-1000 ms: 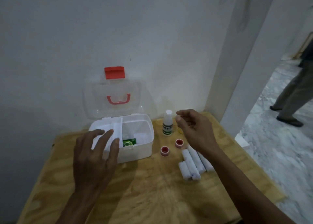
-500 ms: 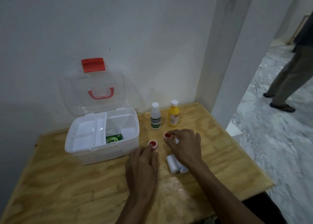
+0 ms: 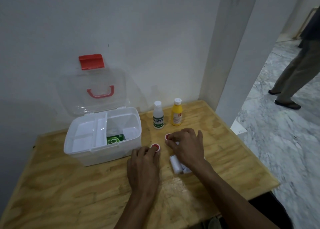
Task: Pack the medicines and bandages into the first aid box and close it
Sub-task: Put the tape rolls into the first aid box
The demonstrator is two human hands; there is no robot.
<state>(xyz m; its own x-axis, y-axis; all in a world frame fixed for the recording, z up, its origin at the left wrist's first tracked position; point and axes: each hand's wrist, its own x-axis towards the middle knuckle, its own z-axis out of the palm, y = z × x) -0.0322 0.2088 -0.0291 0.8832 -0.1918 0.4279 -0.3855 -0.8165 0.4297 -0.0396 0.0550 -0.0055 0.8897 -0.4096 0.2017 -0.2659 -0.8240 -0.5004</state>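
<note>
The white first aid box [image 3: 81, 152] stands open on the wooden table, its clear lid [image 3: 93, 90] with a red latch leaning against the wall. A green packet [image 3: 115, 139] lies inside it. Two small red-capped tape rolls sit right of the box. My left hand [image 3: 144, 166] has its fingertips closed on the nearer roll [image 3: 155, 147]. My right hand [image 3: 187, 147] pinches the farther roll [image 3: 167, 136]. White bandage rolls [image 3: 176, 164] lie partly hidden under my right wrist. A clear bottle [image 3: 158, 116] and a yellow bottle [image 3: 176, 113] stand behind.
The table [image 3: 69, 194] fits into a wall corner, with a white pillar at its right rear. Its right edge drops to a marble floor, where another person's legs [image 3: 292, 76] stand at the far right.
Both hands came down from near the box and the bottles onto the two red-capped rolls. The yellow bottle, hidden behind my right hand a second ago, now shows.
</note>
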